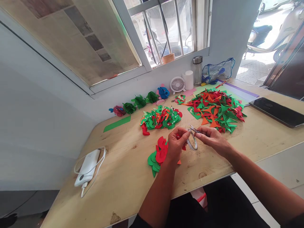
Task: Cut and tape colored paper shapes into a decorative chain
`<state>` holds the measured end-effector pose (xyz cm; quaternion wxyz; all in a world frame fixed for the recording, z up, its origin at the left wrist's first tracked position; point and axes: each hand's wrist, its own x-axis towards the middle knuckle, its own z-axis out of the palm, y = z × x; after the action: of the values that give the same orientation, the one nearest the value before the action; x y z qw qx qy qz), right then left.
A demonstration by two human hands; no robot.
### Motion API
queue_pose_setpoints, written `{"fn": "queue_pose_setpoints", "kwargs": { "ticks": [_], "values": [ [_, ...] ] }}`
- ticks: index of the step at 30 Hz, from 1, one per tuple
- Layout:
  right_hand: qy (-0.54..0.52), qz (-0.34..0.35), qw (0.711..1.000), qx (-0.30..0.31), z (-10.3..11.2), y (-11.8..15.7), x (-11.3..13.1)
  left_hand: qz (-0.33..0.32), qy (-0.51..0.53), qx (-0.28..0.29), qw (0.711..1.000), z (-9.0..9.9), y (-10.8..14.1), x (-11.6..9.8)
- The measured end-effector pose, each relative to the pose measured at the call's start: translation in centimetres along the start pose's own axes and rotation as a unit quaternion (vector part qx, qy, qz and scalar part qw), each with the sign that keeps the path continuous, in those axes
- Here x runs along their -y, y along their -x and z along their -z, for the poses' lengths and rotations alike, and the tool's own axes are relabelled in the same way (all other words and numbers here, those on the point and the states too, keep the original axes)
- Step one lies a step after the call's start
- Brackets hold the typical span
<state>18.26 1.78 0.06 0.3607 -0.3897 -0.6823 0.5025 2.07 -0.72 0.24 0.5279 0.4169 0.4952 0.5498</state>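
Note:
Over the front of the wooden table, my left hand [178, 139] pinches a thin white roll of tape [195, 146], which hangs as a loop with small green print on its inside. Facing it, my right hand [212, 138] has its fingers closed on a small pair of metal scissors [195, 129], whose tips are at the tape near my left fingertips. Beneath and beside my left hand lies a pile of red and green curved paper cutouts [161, 151], partly hidden by that hand and forearm.
Behind lie cutouts with white tape pieces [163, 117] and a heap of paper scraps [217, 109]. A phone [277, 110] rests at right, a white power bank with cable [87, 167] at left. Along the wall stand paper flowers [139, 101], a small fan [177, 85] and a bottle [197, 70].

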Motion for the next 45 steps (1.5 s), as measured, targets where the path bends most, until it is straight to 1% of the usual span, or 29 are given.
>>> {"fn": "queue_pose_setpoints", "kwargs": {
  "ticks": [5, 9, 15, 19, 24, 38, 45],
  "values": [
    [0.018, 0.006, 1.000, 0.003, 0.01, 0.01, -0.09, -0.005, -0.007, 0.005, 1.000, -0.01, -0.04, -0.02],
    [0.055, 0.014, 0.998, -0.006, 0.05, -0.03, 0.07, -0.011, -0.010, 0.008, 1.000, 0.07, -0.17, 0.15],
    [0.093, 0.021, 0.995, -0.012, 0.15, -0.06, 0.14, 0.004, -0.010, -0.003, 1.000, 0.09, -0.14, 0.23],
    [0.106, 0.020, 0.994, -0.009, 0.19, -0.13, -0.24, 0.000, -0.007, -0.001, 1.000, 0.04, -0.08, 0.12],
    [0.105, 0.022, 0.994, -0.012, 0.20, -0.16, -0.43, -0.008, -0.008, 0.005, 1.000, 0.05, -0.15, 0.18],
    [0.099, 0.007, 0.995, -0.027, 0.05, -0.18, 0.13, -0.014, -0.007, 0.007, 1.000, -0.12, -0.13, -0.01],
    [0.101, 0.005, 0.994, -0.049, -0.11, -0.26, 0.06, -0.021, -0.014, 0.013, 1.000, -0.08, -0.13, 0.02]
  ]
}}
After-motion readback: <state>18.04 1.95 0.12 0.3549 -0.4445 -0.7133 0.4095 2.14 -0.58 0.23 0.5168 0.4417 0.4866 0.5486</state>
